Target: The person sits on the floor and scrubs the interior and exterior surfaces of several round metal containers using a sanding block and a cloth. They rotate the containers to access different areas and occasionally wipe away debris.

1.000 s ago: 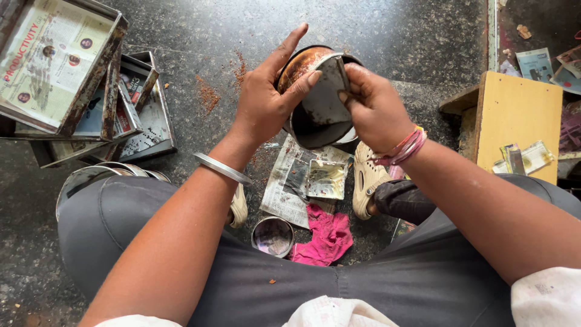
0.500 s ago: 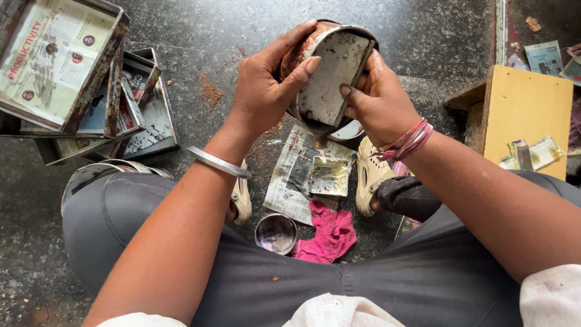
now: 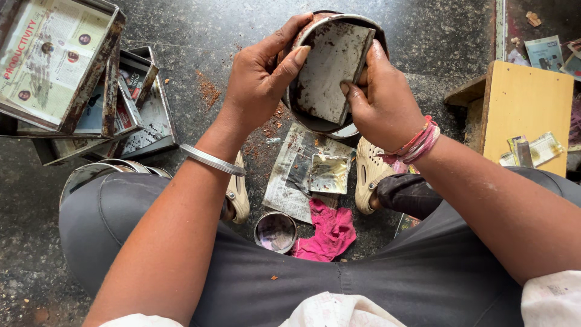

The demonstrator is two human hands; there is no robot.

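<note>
My left hand point(image 3: 261, 77) grips the rim of a round, rusty metal tin point(image 3: 315, 124), tilted up so its inside faces me. My right hand point(image 3: 382, 100) presses a folded grey piece of abrasive paper point(image 3: 331, 68) against the tin's inner side. A steel bangle sits on my left wrist and pink threads on my right. Below the tin, on the dark stone floor, lie a sheet of newspaper point(image 3: 289, 181) with a greasy square of paper point(image 3: 330, 173) on it, a pink rag point(image 3: 330, 233) and a small round tin point(image 3: 275, 231).
Stacked rectangular metal trays lined with newspaper point(image 3: 57, 60) stand at the left, with round tins point(image 3: 91, 172) by my left knee. A low yellow wooden stool point(image 3: 526, 112) holding small packets is at the right. Rust dust point(image 3: 209, 91) is scattered on the floor. My feet wear cream clogs point(image 3: 368, 175).
Both hands have lifted and tilted the tin further up. The abrasive paper has shifted within the tin, and now covers more of its inside.
</note>
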